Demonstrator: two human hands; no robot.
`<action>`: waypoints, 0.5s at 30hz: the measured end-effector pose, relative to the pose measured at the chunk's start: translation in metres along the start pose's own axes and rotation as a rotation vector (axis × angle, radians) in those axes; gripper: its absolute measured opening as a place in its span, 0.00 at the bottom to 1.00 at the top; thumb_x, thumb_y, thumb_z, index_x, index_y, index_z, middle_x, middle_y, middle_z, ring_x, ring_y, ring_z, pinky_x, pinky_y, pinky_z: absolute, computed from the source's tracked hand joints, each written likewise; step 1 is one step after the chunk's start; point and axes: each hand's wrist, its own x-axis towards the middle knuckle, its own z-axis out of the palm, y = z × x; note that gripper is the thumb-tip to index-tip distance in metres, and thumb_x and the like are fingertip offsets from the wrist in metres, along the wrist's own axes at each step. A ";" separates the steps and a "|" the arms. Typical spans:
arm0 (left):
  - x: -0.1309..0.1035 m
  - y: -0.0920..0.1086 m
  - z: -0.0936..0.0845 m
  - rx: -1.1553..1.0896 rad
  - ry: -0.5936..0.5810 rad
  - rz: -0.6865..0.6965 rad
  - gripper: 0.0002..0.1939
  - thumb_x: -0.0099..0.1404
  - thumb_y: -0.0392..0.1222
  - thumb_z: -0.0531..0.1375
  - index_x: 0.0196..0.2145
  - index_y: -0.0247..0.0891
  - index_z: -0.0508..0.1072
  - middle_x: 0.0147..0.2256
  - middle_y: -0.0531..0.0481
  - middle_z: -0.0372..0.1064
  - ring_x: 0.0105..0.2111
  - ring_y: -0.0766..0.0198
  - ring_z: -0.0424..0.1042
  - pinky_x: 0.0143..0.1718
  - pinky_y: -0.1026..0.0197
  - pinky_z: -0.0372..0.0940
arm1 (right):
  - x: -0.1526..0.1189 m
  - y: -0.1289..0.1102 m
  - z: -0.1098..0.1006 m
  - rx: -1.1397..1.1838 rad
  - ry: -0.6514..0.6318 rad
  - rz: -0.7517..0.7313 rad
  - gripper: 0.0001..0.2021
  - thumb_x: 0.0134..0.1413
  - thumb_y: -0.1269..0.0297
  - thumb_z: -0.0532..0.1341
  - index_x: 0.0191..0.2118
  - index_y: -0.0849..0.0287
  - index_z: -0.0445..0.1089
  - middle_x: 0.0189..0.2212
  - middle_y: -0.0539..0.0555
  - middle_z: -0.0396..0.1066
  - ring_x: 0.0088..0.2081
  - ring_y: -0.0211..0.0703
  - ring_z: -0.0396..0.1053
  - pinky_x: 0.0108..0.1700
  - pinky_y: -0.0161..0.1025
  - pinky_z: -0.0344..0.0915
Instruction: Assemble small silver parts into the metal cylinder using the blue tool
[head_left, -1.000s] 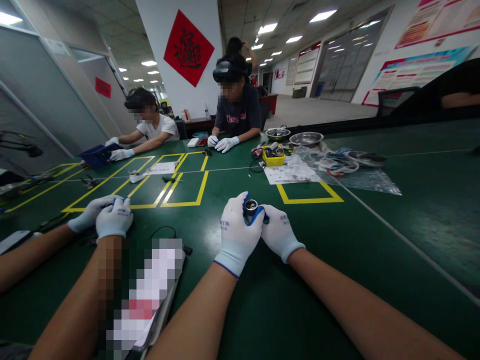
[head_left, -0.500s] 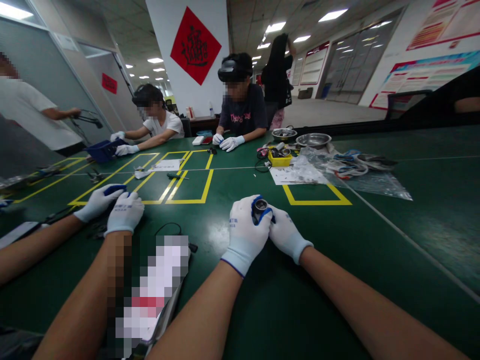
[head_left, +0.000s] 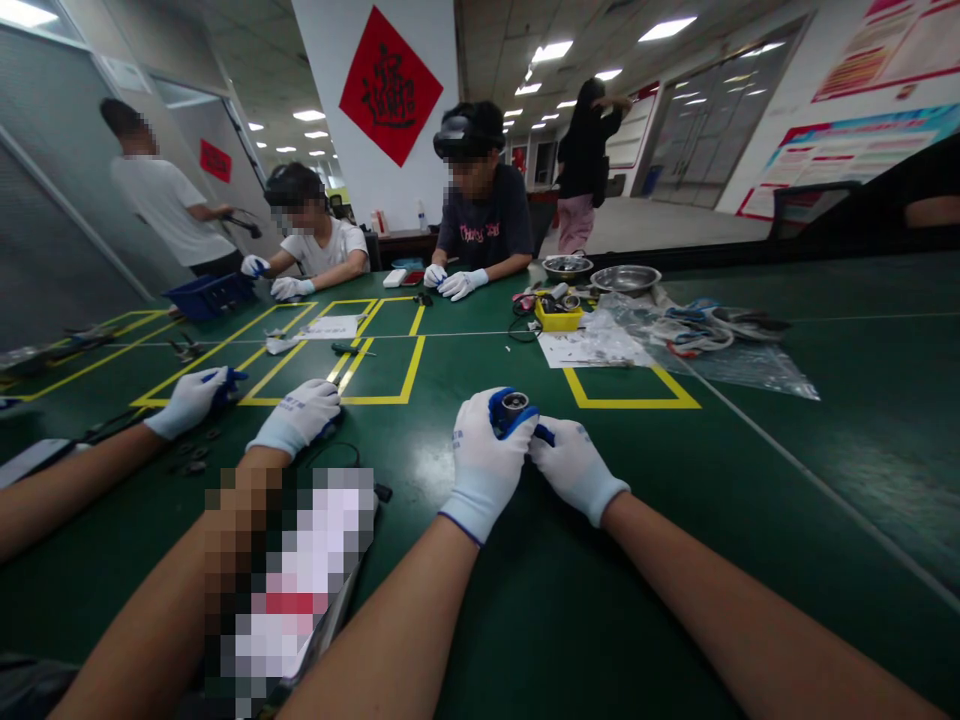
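In front of me, above the green table [head_left: 675,560], my left hand [head_left: 486,455] is closed around a small round dark part [head_left: 515,402] with a shiny metal ring on top. The glove is white with blue fingers. The part's lower side is hidden in the palm. Close against it on the right, my right hand [head_left: 576,468], in a matching glove, has its fingers bent together under the left thumb. Whatever those fingertips grip is covered, so I cannot make it out.
A co-worker's gloved hands [head_left: 298,418] are at my left, near small dark pieces [head_left: 196,467]. Farther off lie a screwdriver [head_left: 351,350], a yellow bin [head_left: 559,318], metal bowls [head_left: 626,279] and a plastic bag [head_left: 772,372]. Another person handles a blue crate [head_left: 210,296].
My hands have shifted slightly left, and the left fingers have changed their hold around the round part. The neighbour's right hand has moved rightward, away from the left one. People in the background have moved.
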 end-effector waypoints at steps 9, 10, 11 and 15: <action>0.000 0.003 -0.003 -0.052 0.012 -0.078 0.15 0.58 0.40 0.73 0.40 0.38 0.74 0.41 0.45 0.75 0.43 0.55 0.76 0.49 0.48 0.71 | 0.000 0.003 0.008 -0.103 0.057 -0.046 0.11 0.61 0.66 0.58 0.32 0.58 0.77 0.32 0.57 0.81 0.31 0.47 0.76 0.36 0.40 0.70; 0.000 0.003 -0.003 -0.053 0.017 -0.089 0.15 0.57 0.40 0.73 0.40 0.38 0.74 0.41 0.45 0.75 0.43 0.55 0.76 0.49 0.48 0.71 | 0.000 0.004 0.009 -0.117 0.064 -0.055 0.11 0.61 0.66 0.58 0.31 0.58 0.77 0.32 0.58 0.82 0.31 0.47 0.76 0.36 0.40 0.70; 0.000 0.004 -0.003 -0.052 0.022 -0.098 0.16 0.57 0.40 0.73 0.40 0.38 0.73 0.40 0.45 0.75 0.43 0.55 0.75 0.49 0.49 0.71 | 0.000 0.004 0.010 -0.133 0.068 -0.060 0.11 0.62 0.66 0.58 0.31 0.58 0.77 0.32 0.58 0.82 0.31 0.47 0.76 0.36 0.39 0.70; 0.000 0.006 -0.004 -0.044 0.045 -0.118 0.16 0.56 0.41 0.74 0.38 0.38 0.73 0.39 0.47 0.74 0.43 0.56 0.75 0.48 0.51 0.70 | 0.001 0.005 0.012 -0.209 0.086 -0.081 0.11 0.61 0.66 0.58 0.31 0.58 0.78 0.31 0.59 0.81 0.31 0.47 0.77 0.37 0.38 0.69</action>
